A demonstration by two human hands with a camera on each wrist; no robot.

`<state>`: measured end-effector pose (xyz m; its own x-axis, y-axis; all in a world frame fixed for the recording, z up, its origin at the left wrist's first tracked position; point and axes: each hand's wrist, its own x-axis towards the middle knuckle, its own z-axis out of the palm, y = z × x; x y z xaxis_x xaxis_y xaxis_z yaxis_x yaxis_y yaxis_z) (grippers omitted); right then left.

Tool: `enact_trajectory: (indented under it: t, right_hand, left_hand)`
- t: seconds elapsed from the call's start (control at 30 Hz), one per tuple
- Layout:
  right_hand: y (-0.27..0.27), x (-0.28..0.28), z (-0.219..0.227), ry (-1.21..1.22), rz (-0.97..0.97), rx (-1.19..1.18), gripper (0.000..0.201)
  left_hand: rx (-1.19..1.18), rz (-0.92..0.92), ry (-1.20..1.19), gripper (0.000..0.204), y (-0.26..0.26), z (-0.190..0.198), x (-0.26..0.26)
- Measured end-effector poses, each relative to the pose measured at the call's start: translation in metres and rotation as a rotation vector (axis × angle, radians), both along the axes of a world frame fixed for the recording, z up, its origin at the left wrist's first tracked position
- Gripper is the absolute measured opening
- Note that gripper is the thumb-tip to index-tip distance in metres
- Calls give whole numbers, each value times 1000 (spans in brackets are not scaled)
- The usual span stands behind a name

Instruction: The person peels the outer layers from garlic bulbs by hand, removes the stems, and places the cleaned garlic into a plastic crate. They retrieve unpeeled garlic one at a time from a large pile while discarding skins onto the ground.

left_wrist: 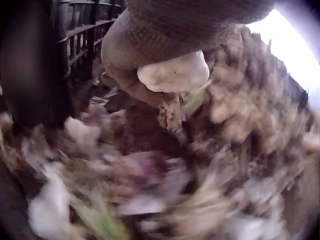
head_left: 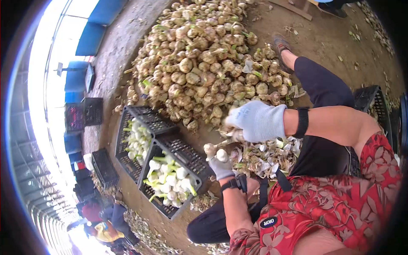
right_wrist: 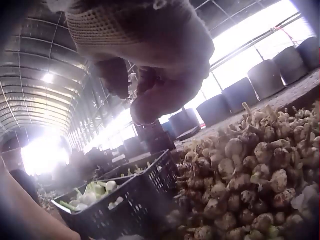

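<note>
Gloved left hand gripping a peeled bulb, right hand curled by the heap, its grasp unclear, crates near left, head view only.

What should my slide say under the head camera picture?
Gloved left hand holds a peeled bulb beside crates.

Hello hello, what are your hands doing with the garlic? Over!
Left hand holds a peeled bulb. Right hand reaches into the garlic pile, grip unclear. Crates beside, peels underfoot.
</note>
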<state>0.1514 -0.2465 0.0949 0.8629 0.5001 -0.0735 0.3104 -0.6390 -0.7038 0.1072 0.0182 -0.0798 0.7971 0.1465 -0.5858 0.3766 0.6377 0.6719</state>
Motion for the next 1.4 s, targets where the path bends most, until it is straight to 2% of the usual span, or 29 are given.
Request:
enact_trajectory:
  t: [0.07, 0.13, 0.17, 0.2, 0.27, 0.3, 0.33, 0.37, 0.47, 0.5, 0.6, 0.63, 0.73, 0.77, 0.87, 0.9, 0.97, 1.0, 1.03, 1.1, 1.17, 1.23, 1.27, 1.33, 1.37, 1.4]
  right_hand:
    - [15, -16, -25, 6, 2, -104, 38]
    - [27, -37, -29, 19, -22, 26, 49]
    - [33, -45, -37, 10, -36, 112, 60]
    - [39, -52, -36, -29, -79, 244, 65]
    - [52, -62, -20, -95, -132, 407, 57]
    - [55, -65, -21, -121, -131, 467, 51]
    - [58, -67, -26, -146, -131, 528, 44]
    - [60, -71, -26, -168, -131, 589, 39]
    - [66, -85, -12, 602, -343, 1098, 29]
    - [69, -91, -3, 684, -468, 1182, 36]
    - [62, -96, -13, 644, -379, 1001, 40]
    - [58, -102, 4, 607, -339, 763, 42]
    - [70, -111, -11, 433, -316, 876, 40]
    - [72, -111, -14, 388, -315, 909, 38]
    - [63, -115, 14, 629, -286, 878, 36]
    - [62, -112, 1, 633, -270, 860, 32]
    - [59, -110, -4, 711, -252, 926, 31]
    - [57, -111, -6, 750, -244, 958, 31]
    - [53, -113, -7, 821, -177, 1118, 30]
    - [53, -117, -5, 837, -194, 1183, 33]
    - [52, -117, -8, 863, -248, 1222, 41]
    - [50, -115, -4, 857, -241, 1191, 39]
    - [49, -114, -3, 853, -239, 1178, 37]
    - [54, -109, -14, 583, -209, 934, 37]
    - [56, -107, -18, 451, -192, 808, 38]
    - [56, -106, -17, 396, -201, 705, 37]
  left_hand:
    - [-245, 50, -11, 28, -5, 37, -16]
    - [-86, -14, -189, 33, -29, 79, -33]
    - [-157, 26, -174, 36, -38, 88, -38]
    - [-120, -76, -220, 39, -39, 89, -44]
    - [-119, -42, -157, 39, -67, 132, -62]
    - [-83, -133, -249, 38, -70, 138, -69]
    - [22, -162, -183, 37, -70, 140, -78]
    - [90, -182, -228, 41, -68, 133, -85]
    - [212, -207, -437, 61, -69, 135, -95]
    - [238, -209, -516, 69, -68, 140, -96]
    - [222, -227, -589, 78, -62, 145, -104]
    - [254, -221, -597, 80, -61, 144, -105]
    - [409, -183, -593, 79, -67, 143, -111]
    - [334, -147, -619, 75, -69, 146, -114]
    - [252, -153, -558, 73, -67, 156, -116]
    - [277, -145, -552, 72, -67, 156, -118]
    - [325, -130, -542, 69, -67, 155, -120]
    - [254, -98, -522, 69, -67, 154, -119]
    - [182, -66, -503, 68, -66, 153, -118]
    - [105, -20, -516, 67, -66, 158, -115]
    - [238, -54, -499, 72, -65, 161, -116]
    - [303, -41, -541, 70, -65, 156, -117]
    - [433, -29, -589, 69, -64, 150, -116]
    - [689, -5, -685, 68, -65, 145, -112]
    - [808, -25, -650, 67, -64, 145, -114]
    - [958, -44, -698, 67, -64, 145, -114]
